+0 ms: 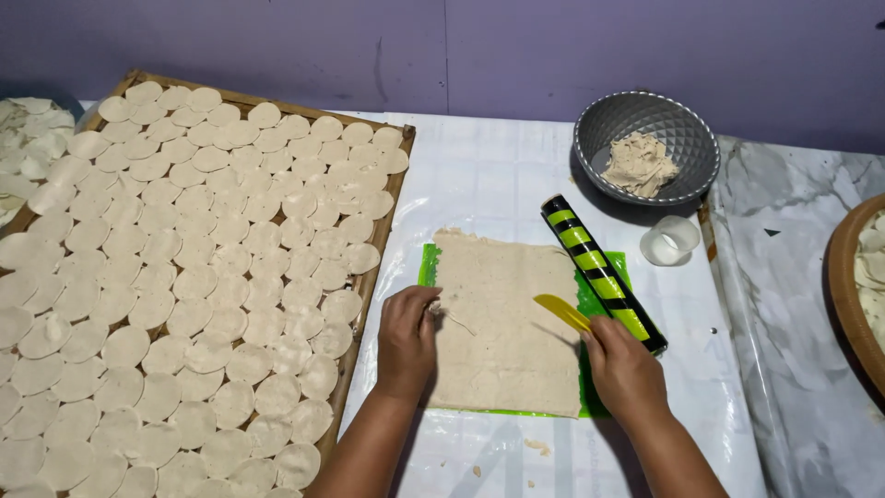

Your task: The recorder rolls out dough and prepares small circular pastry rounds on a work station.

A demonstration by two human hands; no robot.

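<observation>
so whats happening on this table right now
A person works a flat sheet of dough lying on a green mat. The left hand presses on its left edge, while the right hand holds a yellow scraper over it. A striped rolling pin rests alongside. A wooden tray to the left is covered with dough rounds.
</observation>
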